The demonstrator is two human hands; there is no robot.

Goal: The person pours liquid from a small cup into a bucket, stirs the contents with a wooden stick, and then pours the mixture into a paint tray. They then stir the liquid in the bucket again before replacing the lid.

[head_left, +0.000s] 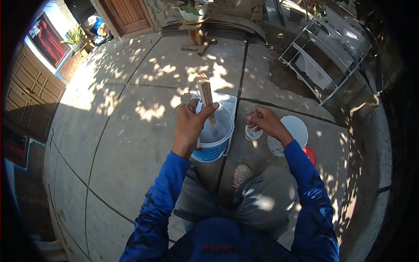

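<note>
A blue-and-white plastic bucket (212,150) stands on the concrete between my feet and the yard. Inside it is a whitish content, with a wooden stick (206,94) reaching down into it. My left hand (190,126) is at the bucket's left rim, its thumb and fingers closed around the stick, which leans slightly. To the right, my right hand (267,124) is closed in a pinch above a small clear plastic cup (253,133). Something transparent shows at its fingertips, but I cannot tell what it is.
A large round white lid (296,128) and a red lid (310,155) lie right of the cup. A metal frame (323,59) stands at the upper right. Ahead, a potted plant (193,13) rests on a wooden stand (195,36). Wooden doors (35,83) are at the left.
</note>
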